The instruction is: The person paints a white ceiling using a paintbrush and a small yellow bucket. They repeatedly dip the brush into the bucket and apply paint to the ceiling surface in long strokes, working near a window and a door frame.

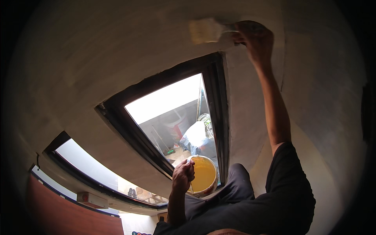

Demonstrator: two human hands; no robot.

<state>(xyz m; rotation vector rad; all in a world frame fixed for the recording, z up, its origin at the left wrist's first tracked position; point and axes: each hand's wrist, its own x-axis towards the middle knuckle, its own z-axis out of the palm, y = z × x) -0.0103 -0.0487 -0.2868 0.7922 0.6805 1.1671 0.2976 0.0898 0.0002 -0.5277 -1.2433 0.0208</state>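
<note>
My right hand (256,41) is raised high and closed round the handle of a wide paintbrush (205,31). The brush's pale bristles point left and lie against or close to the wall (156,35) above the window; motion blurs them slightly. Lower down, my left hand (183,175) grips the handle at the rim of a round bucket (203,176), held up in front of my body. Yellowish liquid fills part of the bucket, and its surface shows through the open top.
A dark-framed window (221,117) stands straight ahead, with bags and other things visible through its glass. To the left are a second, narrower window (90,168), a small box (92,200) on the wall and a reddish-brown door or panel (70,213).
</note>
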